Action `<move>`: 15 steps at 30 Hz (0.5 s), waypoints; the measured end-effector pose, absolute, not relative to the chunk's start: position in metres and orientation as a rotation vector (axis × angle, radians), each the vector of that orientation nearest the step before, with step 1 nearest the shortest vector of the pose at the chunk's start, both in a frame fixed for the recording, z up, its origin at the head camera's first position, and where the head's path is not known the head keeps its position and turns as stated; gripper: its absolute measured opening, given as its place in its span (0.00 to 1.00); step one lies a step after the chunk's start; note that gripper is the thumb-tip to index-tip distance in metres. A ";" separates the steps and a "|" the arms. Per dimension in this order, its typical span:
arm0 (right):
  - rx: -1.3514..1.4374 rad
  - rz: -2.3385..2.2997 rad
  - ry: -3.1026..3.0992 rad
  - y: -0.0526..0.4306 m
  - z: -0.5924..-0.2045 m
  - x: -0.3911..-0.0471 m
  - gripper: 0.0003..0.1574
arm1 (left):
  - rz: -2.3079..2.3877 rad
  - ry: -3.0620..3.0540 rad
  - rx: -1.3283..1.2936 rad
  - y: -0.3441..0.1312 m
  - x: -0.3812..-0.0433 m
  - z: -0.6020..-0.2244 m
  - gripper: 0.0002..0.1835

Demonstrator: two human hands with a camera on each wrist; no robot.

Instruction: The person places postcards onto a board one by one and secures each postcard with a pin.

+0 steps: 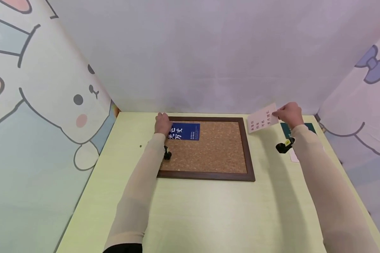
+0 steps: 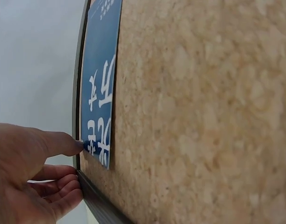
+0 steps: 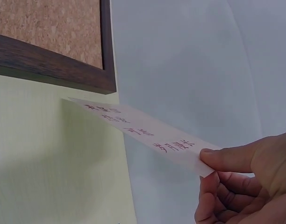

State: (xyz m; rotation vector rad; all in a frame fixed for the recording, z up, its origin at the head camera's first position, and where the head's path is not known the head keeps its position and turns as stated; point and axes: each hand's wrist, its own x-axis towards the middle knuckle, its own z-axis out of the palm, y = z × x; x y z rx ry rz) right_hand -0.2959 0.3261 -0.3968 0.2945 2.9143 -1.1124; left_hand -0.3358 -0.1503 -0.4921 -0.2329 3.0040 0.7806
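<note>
Pink card [image 1: 255, 123] shows in the head view just right of the corkboard [image 1: 215, 154], apart from it and tilted above the table [image 1: 209, 211]. The right hand [image 1: 290, 115] pinches it by the end farther from the corkboard. At the corkboard's far left corner is the left hand [image 1: 162, 123], over one end of a blue card [image 1: 188, 133] that lies inside the frame along the far edge. Farther right of the corkboard, a dark green card [image 1: 310, 127] and a pale card [image 1: 293, 156] are partly hidden by the right arm.

In the left wrist view, the left thumb presses the blue card's end at the corkboard's corner, and the other fingers bend against the outer side of the frame, gripping it there.

In the right wrist view, the right thumb lies on top of the pink card with bent fingers beneath. The card's other end slopes down near the corkboard's corner; whether it touches the table cannot be told.
</note>
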 end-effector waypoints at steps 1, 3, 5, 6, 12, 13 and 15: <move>0.293 -1.118 2.910 0.325 -0.396 -0.296 0.20 | 0.781 3.006 -0.226 -0.151 -0.335 -0.492 0.16; 0.293 -1.128 2.905 0.321 -0.394 -0.297 0.20 | 0.777 3.013 -0.212 -0.154 -0.334 -0.492 0.16; 0.291 -1.133 2.903 0.318 -0.392 -0.298 0.20 | 0.794 3.009 -0.201 -0.157 -0.333 -0.492 0.16; 0.288 -1.135 2.905 0.316 -0.390 -0.298 0.20 | 0.802 3.007 -0.199 -0.159 -0.332 -0.492 0.16; 0.308 -1.176 2.875 0.307 -0.386 -0.298 0.21 | 0.800 2.978 -0.218 -0.175 -0.329 -0.490 0.15; 0.314 -1.177 2.869 0.305 -0.386 -0.299 0.21 | 0.790 2.975 -0.223 -0.178 -0.329 -0.490 0.15; 0.321 -1.186 2.851 0.302 -0.387 -0.299 0.21 | 0.774 2.972 -0.228 -0.184 -0.328 -0.489 0.14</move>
